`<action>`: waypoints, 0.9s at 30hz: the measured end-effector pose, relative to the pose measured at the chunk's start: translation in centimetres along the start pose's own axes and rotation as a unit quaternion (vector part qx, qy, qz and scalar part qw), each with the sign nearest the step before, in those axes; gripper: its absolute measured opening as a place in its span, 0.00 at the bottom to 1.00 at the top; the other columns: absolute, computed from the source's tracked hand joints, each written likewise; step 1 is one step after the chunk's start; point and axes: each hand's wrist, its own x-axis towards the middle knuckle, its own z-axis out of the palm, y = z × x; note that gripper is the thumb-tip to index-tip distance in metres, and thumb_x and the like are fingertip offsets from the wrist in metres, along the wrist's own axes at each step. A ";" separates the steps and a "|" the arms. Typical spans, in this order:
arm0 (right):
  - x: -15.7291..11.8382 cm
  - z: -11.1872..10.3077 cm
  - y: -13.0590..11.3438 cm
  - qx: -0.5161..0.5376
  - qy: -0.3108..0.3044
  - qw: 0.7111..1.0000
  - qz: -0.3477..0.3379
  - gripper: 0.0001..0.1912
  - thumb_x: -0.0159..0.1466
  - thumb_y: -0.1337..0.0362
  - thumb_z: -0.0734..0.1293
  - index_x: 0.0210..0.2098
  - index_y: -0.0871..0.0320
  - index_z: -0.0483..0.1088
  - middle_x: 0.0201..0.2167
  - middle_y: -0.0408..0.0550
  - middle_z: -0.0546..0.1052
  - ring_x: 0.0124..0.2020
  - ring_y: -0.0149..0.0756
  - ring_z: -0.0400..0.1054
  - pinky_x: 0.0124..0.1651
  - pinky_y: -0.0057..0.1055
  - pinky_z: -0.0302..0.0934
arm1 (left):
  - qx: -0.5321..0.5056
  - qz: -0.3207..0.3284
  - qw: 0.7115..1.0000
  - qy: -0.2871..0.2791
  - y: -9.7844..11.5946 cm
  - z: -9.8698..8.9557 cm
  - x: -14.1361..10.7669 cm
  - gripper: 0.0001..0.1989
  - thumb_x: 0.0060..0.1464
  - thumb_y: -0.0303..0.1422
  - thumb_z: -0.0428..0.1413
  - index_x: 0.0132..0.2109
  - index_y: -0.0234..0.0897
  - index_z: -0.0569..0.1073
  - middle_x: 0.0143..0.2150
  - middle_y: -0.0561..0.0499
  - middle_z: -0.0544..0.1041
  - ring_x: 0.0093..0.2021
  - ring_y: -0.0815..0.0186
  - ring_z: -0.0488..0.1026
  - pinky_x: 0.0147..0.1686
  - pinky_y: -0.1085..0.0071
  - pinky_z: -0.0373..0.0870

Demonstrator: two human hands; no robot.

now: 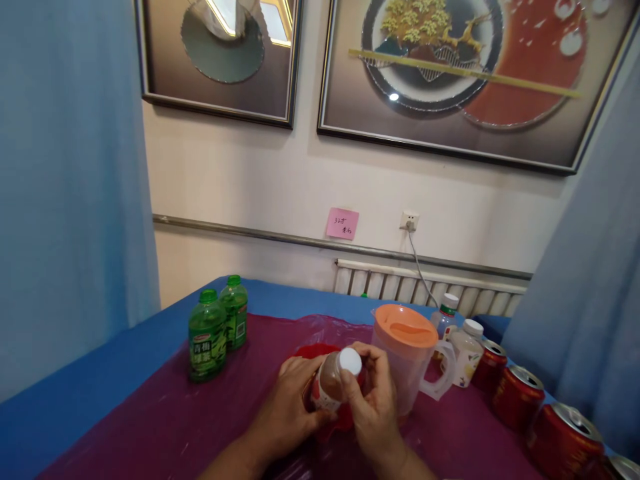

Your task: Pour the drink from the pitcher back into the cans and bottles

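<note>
One small bottle (330, 383) with a white cap (349, 361) sits tilted over the surface (150, 413), at its middle. The left hand (290, 407) wraps its body; the right hand (373, 393) pinches the cap. Just beside stands one jug (407, 363). Left stand two green bottles (216, 330); right, two white-capped bottles (463, 347) and four red cans (530, 403).

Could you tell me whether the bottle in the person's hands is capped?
Capped: the white cap sits on the bottle, right hand fingers around it.
</note>
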 end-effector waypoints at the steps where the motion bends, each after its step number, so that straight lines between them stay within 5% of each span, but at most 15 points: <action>1: 0.0 0.0 0.3 0.004 0.007 1.000 -0.003 0.17 0.63 0.58 0.70 0.49 0.56 0.67 0.45 0.51 0.76 0.46 0.41 0.72 0.50 0.38 0.66 | 0.000 0.005 1.000 -0.002 0.1 0.0 0.0 0.36 0.46 0.41 0.67 0.63 0.49 0.68 0.53 0.48 0.77 0.51 0.53 0.70 0.53 0.57 0.64; 11: 0.8 -0.9 -1.2 -0.098 -0.053 0.985 -0.135 0.23 0.69 0.62 0.61 0.62 0.52 0.65 0.55 0.53 0.73 0.56 0.45 0.68 0.57 0.43 0.64 | 0.010 0.007 0.998 0.054 -1.7 1.1 0.5 0.37 0.44 0.40 0.67 0.62 0.50 0.68 0.51 0.49 0.77 0.52 0.52 0.71 0.53 0.56 0.66; 20: 0.6 -0.2 -1.5 -0.042 -0.014 0.998 -0.034 0.20 0.62 0.56 0.71 0.50 0.56 0.66 0.44 0.49 0.76 0.45 0.41 0.72 0.51 0.38 0.66 | 0.026 0.014 0.999 0.026 -0.7 0.6 0.6 0.34 0.47 0.45 0.66 0.61 0.50 0.69 0.52 0.48 0.78 0.50 0.53 0.72 0.52 0.57 0.67; 27: 0.1 -0.5 -1.0 -0.085 -0.013 0.993 -0.079 0.27 0.66 0.60 0.65 0.64 0.55 0.61 0.55 0.55 0.73 0.55 0.46 0.69 0.58 0.45 0.63 | 0.023 0.004 0.999 0.030 -0.7 0.6 0.5 0.36 0.44 0.41 0.66 0.62 0.50 0.69 0.52 0.48 0.78 0.51 0.52 0.71 0.53 0.56 0.67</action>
